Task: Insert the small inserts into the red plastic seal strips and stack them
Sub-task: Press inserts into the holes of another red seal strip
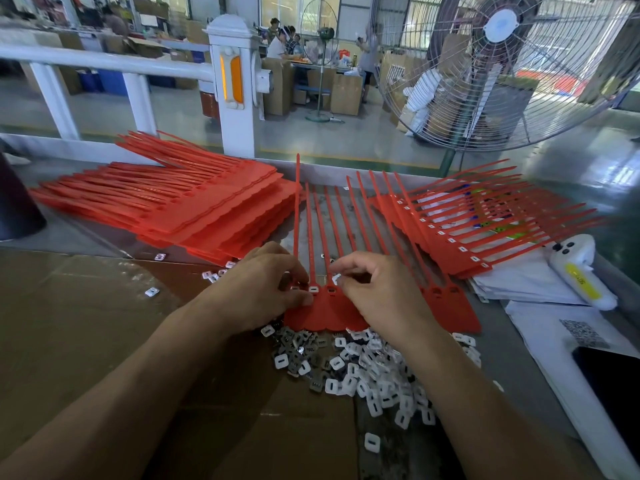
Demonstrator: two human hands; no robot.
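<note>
A red seal strip sheet (460, 313) lies in front of me, its thin tails pointing away. White inserts sit in its three leftmost sockets. My left hand (256, 289) presses its thumb and fingers on the sheet's left end beside those sockets. My right hand (377, 292) pinches a small white insert (336, 279) just above the sheet, to the right of the filled sockets. A heap of white and grey inserts (367, 368) lies below the sheet. A stack of red strips (194, 209) lies at the left, a fanned stack with inserts (460, 230) at the right.
A brown cardboard sheet (86, 323) covers the table's left. White papers (533, 289), a white handheld device (578, 271) and a dark phone (613, 382) lie at the right. A big standing fan (502, 64) and a white railing (228, 81) stand behind the table.
</note>
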